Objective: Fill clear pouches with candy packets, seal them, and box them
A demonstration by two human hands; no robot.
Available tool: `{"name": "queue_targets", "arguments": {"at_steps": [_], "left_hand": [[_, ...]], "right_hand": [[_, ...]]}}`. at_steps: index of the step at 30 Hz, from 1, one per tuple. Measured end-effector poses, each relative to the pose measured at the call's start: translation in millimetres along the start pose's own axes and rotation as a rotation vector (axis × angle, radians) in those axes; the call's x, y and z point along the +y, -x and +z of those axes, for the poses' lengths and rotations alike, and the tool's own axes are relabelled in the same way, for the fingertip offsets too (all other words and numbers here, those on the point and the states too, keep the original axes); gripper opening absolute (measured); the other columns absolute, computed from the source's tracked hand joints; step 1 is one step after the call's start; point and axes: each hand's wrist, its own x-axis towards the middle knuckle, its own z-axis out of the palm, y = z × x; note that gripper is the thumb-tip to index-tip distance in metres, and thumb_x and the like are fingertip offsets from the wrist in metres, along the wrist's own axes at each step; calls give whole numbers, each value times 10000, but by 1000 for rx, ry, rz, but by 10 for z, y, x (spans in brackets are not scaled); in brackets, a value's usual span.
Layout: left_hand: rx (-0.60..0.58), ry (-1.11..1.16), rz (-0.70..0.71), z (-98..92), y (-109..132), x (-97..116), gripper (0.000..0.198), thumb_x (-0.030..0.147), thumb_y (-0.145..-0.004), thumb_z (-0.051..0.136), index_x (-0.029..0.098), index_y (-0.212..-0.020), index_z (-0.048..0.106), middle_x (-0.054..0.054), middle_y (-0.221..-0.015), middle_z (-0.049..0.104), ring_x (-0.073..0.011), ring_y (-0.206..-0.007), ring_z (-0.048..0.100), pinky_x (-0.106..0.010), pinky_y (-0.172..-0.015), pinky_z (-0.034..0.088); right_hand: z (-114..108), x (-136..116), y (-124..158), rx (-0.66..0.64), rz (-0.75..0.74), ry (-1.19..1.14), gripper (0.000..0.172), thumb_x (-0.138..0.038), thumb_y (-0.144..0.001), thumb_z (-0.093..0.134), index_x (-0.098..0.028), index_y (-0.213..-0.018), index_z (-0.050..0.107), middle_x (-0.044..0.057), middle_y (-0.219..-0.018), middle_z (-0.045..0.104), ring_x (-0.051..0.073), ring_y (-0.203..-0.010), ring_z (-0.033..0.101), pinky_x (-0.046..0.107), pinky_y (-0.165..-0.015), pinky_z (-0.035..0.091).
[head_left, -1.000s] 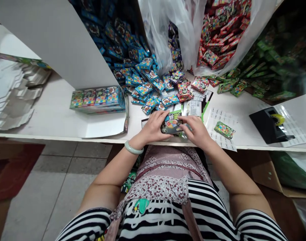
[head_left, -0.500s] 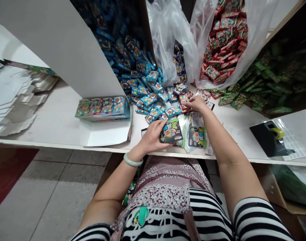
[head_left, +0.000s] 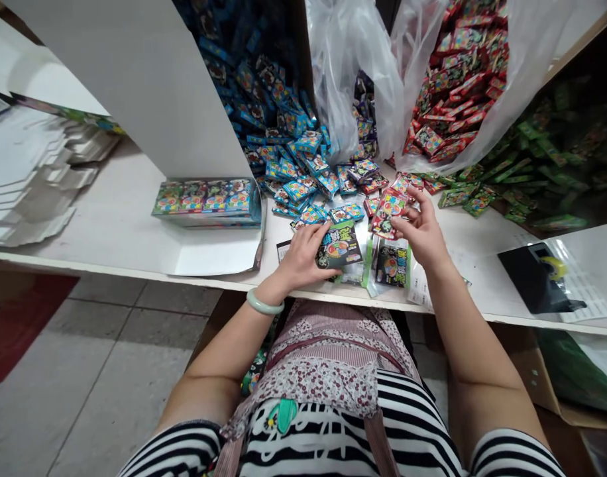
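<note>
My left hand is closed on a black and green packet with colourful print, held by its left side near the table's front edge. To the right, my right hand grips a small red packet between thumb and fingers, raised a little above the table. Below it lies another black and green packet in clear plastic. Small blue packets are heaped just beyond my left hand. Several red packets and a purple one lie close behind the held red packet.
A white carton at left holds a row of mixed packets. Clear plastic bags at the back hold purple and red packets. Green packets spill out at right. A tape dispenser lies right; flattened cartons lie far left.
My right hand has lifted a red packet off the pile and brought it back towards me, to the right. My left hand stays on the black and green packet. The view has shifted slightly.
</note>
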Motion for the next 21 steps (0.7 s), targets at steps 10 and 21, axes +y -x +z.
{"name": "queue_targets", "arguments": {"at_steps": [10,21], "left_hand": [[-38,-45,126,51,-9,196,1065,592,-713,788,172,-1560,297,-192,-1390,494,-384,-1299,481,-544,-1123,394],[-17,2,37,82,12,169,1081,583,-686,829,185,-1545,308,-185,-1389,500,-369,-1285,499,-544,-1108,424]], "right_hand": [[15,-157,517,-338,27,233,511,-352,-799,734,-284,-1283,586,2,-915,649,117,-615,574,297,-583,519],[196,40,589,-303,-243,456,427,-613,-926,530,-264,-990,768,115,-1427,543,313,-1365,477,555,-1153,370]]}}
